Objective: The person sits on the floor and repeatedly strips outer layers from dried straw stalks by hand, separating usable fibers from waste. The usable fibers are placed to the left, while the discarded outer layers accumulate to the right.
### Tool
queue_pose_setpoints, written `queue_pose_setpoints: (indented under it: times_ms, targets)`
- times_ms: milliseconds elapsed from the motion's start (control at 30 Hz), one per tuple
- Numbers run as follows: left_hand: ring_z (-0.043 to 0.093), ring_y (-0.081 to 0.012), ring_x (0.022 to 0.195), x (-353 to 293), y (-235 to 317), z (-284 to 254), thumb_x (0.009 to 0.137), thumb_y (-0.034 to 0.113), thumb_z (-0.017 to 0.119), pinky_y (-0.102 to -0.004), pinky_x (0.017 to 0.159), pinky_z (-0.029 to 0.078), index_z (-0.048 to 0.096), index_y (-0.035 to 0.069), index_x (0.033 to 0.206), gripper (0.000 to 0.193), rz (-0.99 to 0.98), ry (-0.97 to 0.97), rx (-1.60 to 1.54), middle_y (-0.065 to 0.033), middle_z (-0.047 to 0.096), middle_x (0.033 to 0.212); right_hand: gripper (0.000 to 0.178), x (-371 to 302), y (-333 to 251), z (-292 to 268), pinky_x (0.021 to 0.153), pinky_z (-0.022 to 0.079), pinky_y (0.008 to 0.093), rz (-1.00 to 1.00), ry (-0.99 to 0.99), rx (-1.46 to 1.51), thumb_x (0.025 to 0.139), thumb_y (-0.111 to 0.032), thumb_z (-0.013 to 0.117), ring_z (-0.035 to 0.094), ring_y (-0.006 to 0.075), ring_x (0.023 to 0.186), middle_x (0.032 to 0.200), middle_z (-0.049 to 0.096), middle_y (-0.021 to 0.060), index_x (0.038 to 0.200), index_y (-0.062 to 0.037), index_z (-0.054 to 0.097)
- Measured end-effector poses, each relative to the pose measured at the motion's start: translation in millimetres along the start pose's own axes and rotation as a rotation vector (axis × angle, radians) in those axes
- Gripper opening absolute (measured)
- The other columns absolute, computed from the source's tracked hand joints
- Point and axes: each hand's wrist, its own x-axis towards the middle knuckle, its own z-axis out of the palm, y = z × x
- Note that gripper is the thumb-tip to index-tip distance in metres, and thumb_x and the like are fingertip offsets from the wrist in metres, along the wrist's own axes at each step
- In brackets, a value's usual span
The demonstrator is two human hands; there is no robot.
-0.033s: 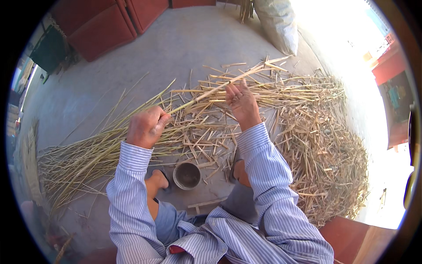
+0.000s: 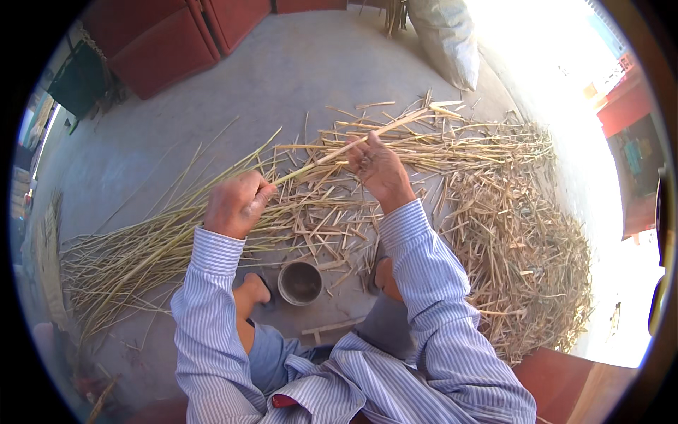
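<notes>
Knuckles up, my left hand [image 2: 239, 203] is closed around the lower end of a long pale dry stalk [image 2: 314, 164]. The stalk slants up and away to the right, over the other stalks. Farther along it is my right hand [image 2: 381, 172], palm turned up, its curled fingers and thumb meeting around the stalk. Beyond this hand the stalk's far end carries loose dry leaf strips [image 2: 406, 120]. Beneath my left hand spreads a bundle of thin greenish-yellow stalks [image 2: 141, 251]. Thicker cut straw-coloured pieces [image 2: 459, 150] lie under and beyond my right hand.
A round bowl [image 2: 300, 283] stands on the floor between my feet. To the right is a large heap of dry husks and leaf scraps [image 2: 522, 261]. A pale sack [image 2: 446, 42] stands at the far side, and red panels [image 2: 166, 56] at the far left.
My right hand has shifted slightly left and nearer to me along the stalk. The leafy far end has dipped a little. My left hand keeps its place and grip.
</notes>
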Motion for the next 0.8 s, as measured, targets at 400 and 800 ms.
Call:
queue_pose_setpoints:
  times_ms: [400,800]
  targets:
    - [0.06,-0.0328,0.061,-4.0,9.6,8.9,0.079,0.018,0.074,-0.042,0.054,0.045,0.059,0.006,0.078,0.019,0.145,0.058,0.182,-0.0116,0.06,0.067,0.019,-4.8,18.9,7.9,0.064,0.056,0.0246,-0.022,0.019,-0.265,0.094,-0.026,0.064,0.065,0.0115,0.074,0.086,0.07,0.0043,0.097,-0.0073,0.065]
    - [0.064,-0.024,0.064,-1.4,13.9,-6.7,0.081,0.019,0.074,-0.0368,0.058,0.048,0.064,0.0,0.085,0.022,0.076,0.069,-0.112,-0.0134,0.065,0.073,0.018,-8.2,-0.3,-7.6,0.066,0.054,0.0267,-0.147,0.079,-0.1,0.095,-0.025,0.063,0.063,0.0127,0.076,0.09,0.069,0.0048,0.102,-0.0083,0.061]
